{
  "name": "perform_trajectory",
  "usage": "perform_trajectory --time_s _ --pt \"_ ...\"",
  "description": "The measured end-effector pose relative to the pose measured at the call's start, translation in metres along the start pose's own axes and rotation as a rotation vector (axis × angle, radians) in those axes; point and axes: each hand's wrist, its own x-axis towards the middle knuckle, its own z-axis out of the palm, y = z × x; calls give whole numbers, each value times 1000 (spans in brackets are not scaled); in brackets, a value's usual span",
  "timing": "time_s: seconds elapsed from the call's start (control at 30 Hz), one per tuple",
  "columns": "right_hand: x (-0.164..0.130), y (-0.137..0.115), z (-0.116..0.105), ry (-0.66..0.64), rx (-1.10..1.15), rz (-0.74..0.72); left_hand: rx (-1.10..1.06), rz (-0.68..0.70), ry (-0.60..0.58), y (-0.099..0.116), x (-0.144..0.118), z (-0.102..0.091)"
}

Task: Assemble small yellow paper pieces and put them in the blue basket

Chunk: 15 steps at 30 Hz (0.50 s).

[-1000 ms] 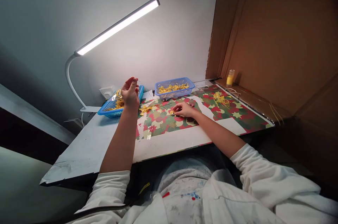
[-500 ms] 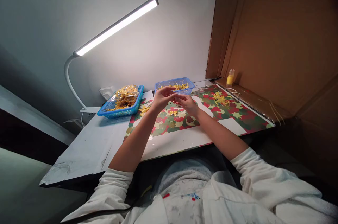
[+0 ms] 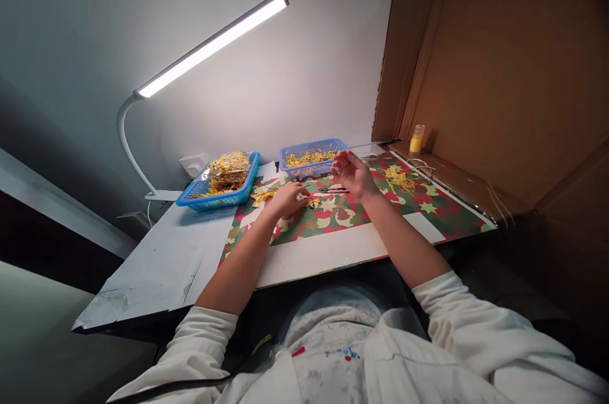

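Observation:
My left hand (image 3: 287,198) rests low on the red-and-green patterned mat (image 3: 404,208), its fingertips pinched at a small gold piece (image 3: 313,202). Held up above the mat, my right hand (image 3: 352,172) pinches a thin pale thread (image 3: 349,145) that sticks up from its fingers. Dark scissors (image 3: 333,189) lie on the mat between the two hands. More gold pieces (image 3: 261,196) lie just left of my left hand.
A blue basket (image 3: 216,202) with a bag of gold pieces stands at the back left. A paler blue basket (image 3: 309,169) of gold pieces is behind my hands. Yellow threads (image 3: 397,179) lie right. A yellow bottle (image 3: 417,137) stands by the cardboard wall (image 3: 476,74). A lamp (image 3: 214,42) overhangs.
My left hand came down from beside the left basket, met the right hand mid-air, then dropped onto the mat. My right hand rose from the mat and moved back right with the thread.

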Motion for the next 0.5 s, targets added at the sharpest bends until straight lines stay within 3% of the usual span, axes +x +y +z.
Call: perform_trajectory --time_s 0.2,0.33,0.4,0.5 --pt "-4 -21 -6 22 191 -37 -17 -2 -26 -3 2 6" --pt "-9 -33 -9 -32 343 -45 31 -71 -68 0 1 6" --pt "-9 -31 -8 -78 350 -29 -9 -104 -60 2 -2 6" --pt "-10 -17 -2 -126 191 13 -143 -130 5 2 -5 5"
